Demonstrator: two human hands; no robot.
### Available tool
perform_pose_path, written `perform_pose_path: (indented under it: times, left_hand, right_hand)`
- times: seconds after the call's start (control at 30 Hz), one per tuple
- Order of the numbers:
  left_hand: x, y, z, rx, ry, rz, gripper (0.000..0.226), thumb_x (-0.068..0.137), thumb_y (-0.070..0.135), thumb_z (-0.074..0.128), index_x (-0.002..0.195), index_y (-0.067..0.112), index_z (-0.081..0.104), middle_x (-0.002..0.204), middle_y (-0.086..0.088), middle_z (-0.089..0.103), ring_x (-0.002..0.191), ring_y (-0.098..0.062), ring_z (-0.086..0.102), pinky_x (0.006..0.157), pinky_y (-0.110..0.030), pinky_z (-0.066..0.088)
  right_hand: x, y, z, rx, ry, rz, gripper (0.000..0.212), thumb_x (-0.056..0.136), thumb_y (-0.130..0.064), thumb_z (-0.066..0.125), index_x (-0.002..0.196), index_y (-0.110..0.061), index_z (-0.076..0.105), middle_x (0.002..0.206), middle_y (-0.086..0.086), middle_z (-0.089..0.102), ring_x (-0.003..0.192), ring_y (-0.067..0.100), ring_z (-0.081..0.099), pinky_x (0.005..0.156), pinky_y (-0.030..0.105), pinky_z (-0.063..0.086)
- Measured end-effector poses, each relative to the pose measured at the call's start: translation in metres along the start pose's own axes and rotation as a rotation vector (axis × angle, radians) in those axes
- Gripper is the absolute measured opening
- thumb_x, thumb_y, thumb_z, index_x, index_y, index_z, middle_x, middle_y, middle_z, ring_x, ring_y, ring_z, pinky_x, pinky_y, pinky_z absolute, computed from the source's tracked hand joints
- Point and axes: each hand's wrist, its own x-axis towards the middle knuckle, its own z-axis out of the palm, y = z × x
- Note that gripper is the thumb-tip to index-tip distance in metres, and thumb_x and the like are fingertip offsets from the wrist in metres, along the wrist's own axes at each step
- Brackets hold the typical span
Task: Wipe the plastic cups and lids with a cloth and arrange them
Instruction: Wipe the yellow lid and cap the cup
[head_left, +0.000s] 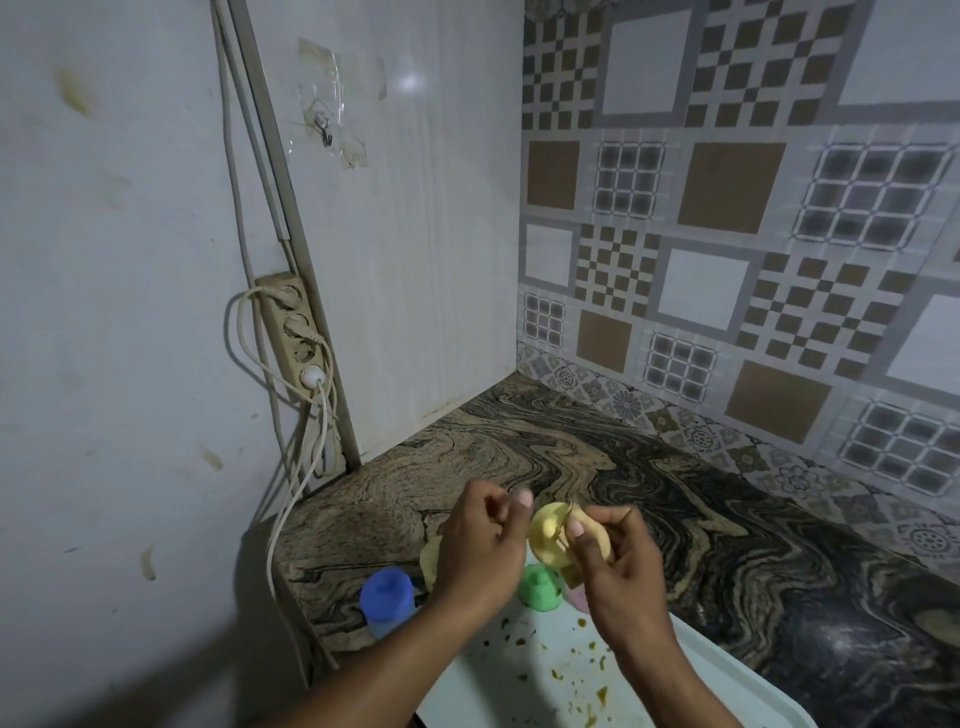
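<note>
Yellow cup (550, 535) is gripped in your right hand (618, 561), raised over the bench (727, 519); left hand (483, 545) curled beside it, holding nothing I can make out; no cloth visible; blue cup (387, 600) and green cup (540, 587) stand below; early stage, I'd judge.

Home kitchen: marbled countertop (649, 467), patterned wall tiles (727, 208) (stained wall).
</note>
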Motion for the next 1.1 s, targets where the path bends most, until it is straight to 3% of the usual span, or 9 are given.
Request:
perform_pose_path:
  times: [0.1, 0.27, 0.37, 0.43, 0.53, 0.63, 0.77, 0.93, 1.1]
  left_hand:
    - [-0.005, -0.011, 0.006, 0.045, -0.145, 0.109, 0.019, 0.085, 0.049, 0.067, 0.095, 0.034, 0.061, 0.094, 0.011, 0.066, 0.088, -0.004, 0.063, 0.077, -0.030, 0.055]
    - [-0.005, -0.018, 0.013, -0.108, -0.078, 0.032, 0.013, 0.082, 0.034, 0.079, 0.086, 0.033, 0.067, 0.084, 0.009, 0.074, 0.080, -0.005, 0.070, 0.076, -0.034, 0.059]
    - [-0.001, -0.020, 0.012, -0.204, -0.075, 0.015, 0.010, 0.083, 0.029, 0.079, 0.087, 0.033, 0.071, 0.088, 0.010, 0.077, 0.085, -0.006, 0.072, 0.082, -0.041, 0.060]
    - [-0.001, -0.020, 0.009, -0.217, -0.044, 0.058, 0.011, 0.083, 0.029, 0.079, 0.087, 0.036, 0.071, 0.091, 0.013, 0.075, 0.089, -0.007, 0.071, 0.083, -0.041, 0.059]
    - [-0.001, -0.020, 0.004, -0.195, -0.031, 0.188, 0.015, 0.085, 0.020, 0.077, 0.092, 0.031, 0.072, 0.102, 0.022, 0.070, 0.097, -0.002, 0.068, 0.086, -0.039, 0.059]
    - [-0.001, -0.028, 0.001, -0.109, -0.032, 0.355, 0.013, 0.086, 0.021, 0.073, 0.099, 0.024, 0.073, 0.114, 0.024, 0.064, 0.108, -0.001, 0.064, 0.090, -0.035, 0.057]
    - [-0.002, -0.034, 0.001, -0.008, -0.034, 0.453, 0.018, 0.089, 0.028, 0.069, 0.104, 0.020, 0.074, 0.124, 0.020, 0.063, 0.115, 0.001, 0.060, 0.093, -0.033, 0.055]
    - [-0.006, -0.036, 0.000, 0.087, -0.072, 0.557, 0.017, 0.092, 0.026, 0.068, 0.108, 0.021, 0.072, 0.126, 0.020, 0.061, 0.116, 0.007, 0.055, 0.097, -0.014, 0.045]
    - [-0.006, -0.042, -0.010, 0.085, -0.077, 0.552, 0.018, 0.093, 0.031, 0.064, 0.107, 0.021, 0.070, 0.121, 0.014, 0.065, 0.110, -0.002, 0.061, 0.092, -0.025, 0.051]
  right_hand:
    - [0.009, 0.005, -0.006, -0.095, -0.017, -0.046, 0.004, 0.094, -0.016, 0.066, 0.096, -0.015, 0.063, 0.090, 0.004, 0.072, 0.083, 0.021, 0.071, 0.072, 0.043, 0.060]
    - [0.003, 0.008, -0.002, -0.063, -0.048, -0.095, 0.002, 0.097, -0.014, 0.062, 0.096, -0.013, 0.061, 0.087, -0.007, 0.072, 0.078, 0.010, 0.070, 0.066, 0.026, 0.057]
    - [0.002, 0.004, -0.004, 0.093, -0.056, 0.029, 0.010, 0.100, -0.019, 0.058, 0.103, -0.011, 0.063, 0.090, 0.002, 0.075, 0.083, 0.025, 0.073, 0.067, 0.037, 0.061]
    - [0.005, -0.001, -0.007, 0.263, 0.011, 0.181, 0.018, 0.103, -0.021, 0.053, 0.109, -0.009, 0.066, 0.094, 0.010, 0.077, 0.087, 0.029, 0.074, 0.066, 0.037, 0.059]
    - [0.015, -0.004, -0.015, 0.385, 0.120, 0.362, 0.027, 0.105, -0.021, 0.048, 0.113, -0.005, 0.068, 0.103, 0.017, 0.076, 0.094, 0.032, 0.073, 0.077, 0.039, 0.056]
    - [0.021, -0.001, -0.019, 0.390, 0.100, 0.416, 0.029, 0.104, -0.023, 0.050, 0.117, -0.005, 0.068, 0.109, 0.019, 0.075, 0.099, 0.037, 0.072, 0.083, 0.043, 0.055]
    - [0.014, -0.002, -0.014, 0.326, 0.006, 0.366, 0.022, 0.102, -0.021, 0.054, 0.111, -0.007, 0.069, 0.103, 0.016, 0.076, 0.095, 0.035, 0.072, 0.078, 0.043, 0.056]
    - [0.000, -0.001, 0.000, 0.127, -0.142, 0.256, 0.014, 0.097, -0.019, 0.063, 0.105, -0.008, 0.067, 0.097, 0.019, 0.074, 0.085, 0.032, 0.072, 0.066, 0.036, 0.059]
    - [-0.001, -0.003, 0.013, 0.097, -0.094, 0.279, 0.021, 0.101, -0.019, 0.057, 0.094, -0.002, 0.067, 0.084, 0.019, 0.071, 0.070, 0.025, 0.067, 0.054, 0.031, 0.054]
